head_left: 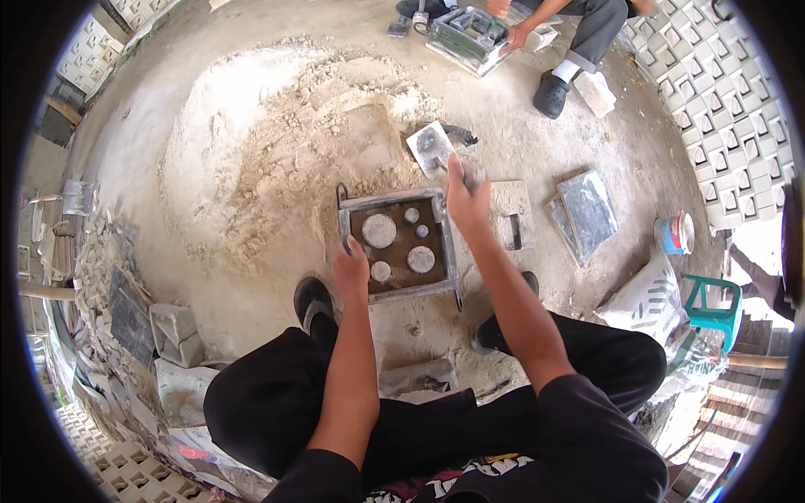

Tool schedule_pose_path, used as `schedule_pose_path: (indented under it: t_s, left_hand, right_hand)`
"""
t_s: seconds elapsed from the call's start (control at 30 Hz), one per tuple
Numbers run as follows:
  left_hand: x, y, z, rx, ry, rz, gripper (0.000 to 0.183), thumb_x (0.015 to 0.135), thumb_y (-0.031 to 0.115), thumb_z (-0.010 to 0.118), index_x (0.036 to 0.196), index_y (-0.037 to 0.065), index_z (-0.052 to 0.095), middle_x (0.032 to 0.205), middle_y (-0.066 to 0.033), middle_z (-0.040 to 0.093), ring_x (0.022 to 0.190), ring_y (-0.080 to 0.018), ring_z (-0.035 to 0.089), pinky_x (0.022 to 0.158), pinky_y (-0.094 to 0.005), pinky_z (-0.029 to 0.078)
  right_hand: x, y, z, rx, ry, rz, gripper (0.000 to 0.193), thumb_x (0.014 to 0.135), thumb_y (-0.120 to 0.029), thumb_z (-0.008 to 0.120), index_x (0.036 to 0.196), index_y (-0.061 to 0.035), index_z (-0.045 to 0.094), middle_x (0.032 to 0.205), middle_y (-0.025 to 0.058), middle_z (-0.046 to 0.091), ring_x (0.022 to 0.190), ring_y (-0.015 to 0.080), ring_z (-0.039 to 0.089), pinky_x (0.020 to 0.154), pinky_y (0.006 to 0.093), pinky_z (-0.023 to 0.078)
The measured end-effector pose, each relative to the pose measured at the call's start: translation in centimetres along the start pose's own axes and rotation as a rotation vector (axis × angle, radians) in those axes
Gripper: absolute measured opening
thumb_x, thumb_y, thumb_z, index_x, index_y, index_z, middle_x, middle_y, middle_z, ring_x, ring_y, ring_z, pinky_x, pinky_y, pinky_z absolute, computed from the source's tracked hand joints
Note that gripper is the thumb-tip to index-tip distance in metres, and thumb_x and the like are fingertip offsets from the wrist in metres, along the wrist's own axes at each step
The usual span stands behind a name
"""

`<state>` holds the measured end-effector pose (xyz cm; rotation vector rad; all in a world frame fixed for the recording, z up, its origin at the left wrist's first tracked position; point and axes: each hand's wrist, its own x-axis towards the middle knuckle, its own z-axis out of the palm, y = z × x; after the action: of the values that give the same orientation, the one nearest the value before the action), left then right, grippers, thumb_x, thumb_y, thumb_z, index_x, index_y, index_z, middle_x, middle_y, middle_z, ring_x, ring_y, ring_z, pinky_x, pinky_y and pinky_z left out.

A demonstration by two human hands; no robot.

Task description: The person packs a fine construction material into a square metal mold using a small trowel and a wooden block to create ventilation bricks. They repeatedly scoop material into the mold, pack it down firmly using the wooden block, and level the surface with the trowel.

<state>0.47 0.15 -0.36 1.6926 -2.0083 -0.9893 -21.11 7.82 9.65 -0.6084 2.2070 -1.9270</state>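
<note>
In front of me a square mould frame [449,222] lies on the ground, filled with damp brown mix [398,260]. Several pale round discs, among them a large one [379,231] and another [420,260], sit within the mix. My right hand [468,199], raised past the frame's far right corner, grips a trowel; its flat square blade [429,149] points away from me. Motion blurs the handle a little. My left hand [350,267] is closed at the frame's left side, around something dark and slim that I cannot make out.
A sandy powder heap [251,109] spreads beyond the frame. Right of it lie a pale slab [513,214], dark plates [587,210], a bucket [674,233], a sack [650,298] and a green stool [713,312]. Opposite, another person's hand [520,37] works at a second mould [470,38].
</note>
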Motion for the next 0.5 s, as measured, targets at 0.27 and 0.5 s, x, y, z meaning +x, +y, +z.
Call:
schedule_pose_path:
  t_s: [0.27,0.5]
  left_hand:
    - [-0.1,-0.6,-0.8,0.109,0.052,-0.004,0.057,0.094,0.046,0.038,0.114,-0.004,0.057,0.103,-0.0287,0.061,0.098,-0.0447,0.057,0.085,-0.0503,0.045]
    - [-0.1,0.3,1.4,0.001,-0.073,0.049,0.058,0.095,0.045,0.036,0.120,-0.004,0.053,0.110,-0.0283,0.059,0.101,-0.0449,0.056,0.087,-0.0511,0.043]
  right_hand:
    - [-3.4,-2.2,-0.6,0.039,-0.078,0.047,0.031,0.094,-0.025,0.055,0.075,0.0000,0.059,0.060,0.0015,0.053,0.058,0.0100,0.047,0.051,0.0339,0.039]
    - [-1.8,1.9,-2.8,-0.051,0.085,0.115,0.031,0.095,-0.025,0.052,0.080,0.0022,0.056,0.054,0.0016,0.048,0.055,0.0101,0.043,0.051,0.0292,0.038]
